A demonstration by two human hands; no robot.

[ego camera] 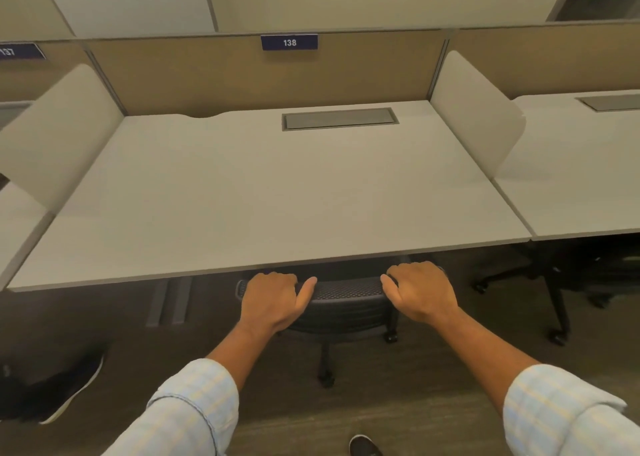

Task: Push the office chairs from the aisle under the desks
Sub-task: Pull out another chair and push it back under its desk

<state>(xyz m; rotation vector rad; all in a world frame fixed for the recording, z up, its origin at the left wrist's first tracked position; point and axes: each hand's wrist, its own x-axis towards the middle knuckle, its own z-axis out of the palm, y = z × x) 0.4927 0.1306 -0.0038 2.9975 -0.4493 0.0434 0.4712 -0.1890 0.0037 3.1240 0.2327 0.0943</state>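
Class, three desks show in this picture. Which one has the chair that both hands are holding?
The middle desk, labelled 138. The left hand and right hand grip the chair back at its front edge; the side desks have no hands near.

My counter [270, 192] is pale grey-white. Behind it a tan panel [242, 74] carries a navy tag [289, 42] with white numerals. Below its front edge, the chair [346, 294] is black mesh. My sleeves [194, 407] are pale blue plaid; the floor [398, 403] is streaked brown-grey.
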